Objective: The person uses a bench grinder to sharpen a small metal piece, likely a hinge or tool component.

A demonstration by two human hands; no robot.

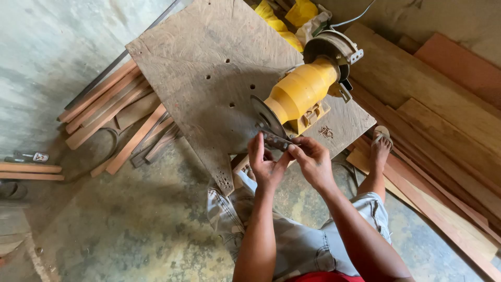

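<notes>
Head view: my left hand (pixel 265 166) and right hand (pixel 312 161) both pinch a small dark metal blade piece (pixel 276 141), each grip closed on it, against the grey grinding disc (pixel 267 118) of the yellow bench grinder (pixel 302 91) at the worn plywood tabletop's (pixel 209 68) near edge.

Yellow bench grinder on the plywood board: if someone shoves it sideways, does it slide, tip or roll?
The yellow bench grinder probably won't roll: it sits on a flat base on the plywood board. It looks heavy for its size, with a thick motor body, so a shove likely meets resistance. Whether it is bolted down cannot be told. Both hands hold a small metal piece at its disc.
</notes>
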